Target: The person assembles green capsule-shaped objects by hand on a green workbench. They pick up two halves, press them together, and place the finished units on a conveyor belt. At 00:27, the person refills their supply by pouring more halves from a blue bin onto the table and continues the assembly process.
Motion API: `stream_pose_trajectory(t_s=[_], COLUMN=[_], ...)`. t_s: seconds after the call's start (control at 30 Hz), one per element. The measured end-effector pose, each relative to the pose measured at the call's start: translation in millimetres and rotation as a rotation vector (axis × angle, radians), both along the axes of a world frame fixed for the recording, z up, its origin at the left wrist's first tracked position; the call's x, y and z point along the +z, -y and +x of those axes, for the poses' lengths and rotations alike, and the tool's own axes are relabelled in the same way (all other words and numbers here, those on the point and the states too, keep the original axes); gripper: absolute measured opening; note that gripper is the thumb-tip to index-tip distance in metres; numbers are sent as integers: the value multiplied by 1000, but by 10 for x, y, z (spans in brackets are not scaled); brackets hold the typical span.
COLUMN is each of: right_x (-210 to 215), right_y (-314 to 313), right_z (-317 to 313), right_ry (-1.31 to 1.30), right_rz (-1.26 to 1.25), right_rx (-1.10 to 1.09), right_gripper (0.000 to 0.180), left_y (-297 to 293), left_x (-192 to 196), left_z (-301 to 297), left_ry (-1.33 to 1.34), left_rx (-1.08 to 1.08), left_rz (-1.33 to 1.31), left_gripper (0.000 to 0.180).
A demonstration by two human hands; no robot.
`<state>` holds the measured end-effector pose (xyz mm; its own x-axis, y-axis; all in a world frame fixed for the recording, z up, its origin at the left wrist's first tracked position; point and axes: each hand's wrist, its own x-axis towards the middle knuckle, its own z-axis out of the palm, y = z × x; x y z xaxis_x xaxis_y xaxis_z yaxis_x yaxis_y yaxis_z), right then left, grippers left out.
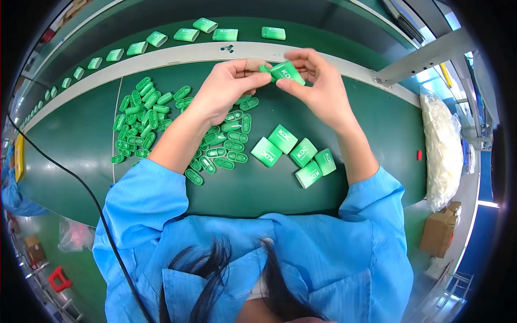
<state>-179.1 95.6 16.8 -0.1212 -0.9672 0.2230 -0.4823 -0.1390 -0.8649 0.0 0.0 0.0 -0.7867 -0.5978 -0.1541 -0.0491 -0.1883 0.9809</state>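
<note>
Your right: clear bag of white pieces [441, 153] is bulging near small red block [419, 155]; brown carton [436, 235] is sitting lower. Your left: black cable [81, 183] is curving down; red object [64, 285] is lying on green floor [89, 277].

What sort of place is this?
Likely a factory assembly station: a row of green box-shaped cases beyond a long white rail, and a heap of small green oval plastic pieces on the dark green worktop.

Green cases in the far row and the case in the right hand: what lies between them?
In the head view, the pale rail lies between the far row and the held case.
</note>
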Motion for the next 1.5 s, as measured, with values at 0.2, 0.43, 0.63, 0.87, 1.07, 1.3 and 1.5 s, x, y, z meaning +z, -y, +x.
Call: stream_pose_trajectory(t_s=[0.2,0.43,0.63,0.87,1.07,1.3,1.5], right_x=[-147,-180,-226,-201,-283,-233,-196], right_y=[90,101,109,103,89,63,30], right_z=[-5,-34,-49,-13,-7,44,192], right_ry=[203,359,543,562,632,507,440], right_rz=[69,122,152,189,137,53,24], right_rx=[-26,34,57,47,55,-17,-93], right_gripper=[32,28,29,30,31,33,29], left_y=[-18,-37,-100,-124,-139,-185,-385], left_x=[-78,-126,-120,-127,-61,-36,-116], left_z=[-34,-42,-53,-70,-31,-48,-104], left_ry=[-188,-63,-20,-110,75,-17,63], left_rx=[181,169,169,241,230,294,375], left_rz=[-1,-163,-187,-242,-380,-392,-723], left_gripper=[27,33,34,32,33,35,38])
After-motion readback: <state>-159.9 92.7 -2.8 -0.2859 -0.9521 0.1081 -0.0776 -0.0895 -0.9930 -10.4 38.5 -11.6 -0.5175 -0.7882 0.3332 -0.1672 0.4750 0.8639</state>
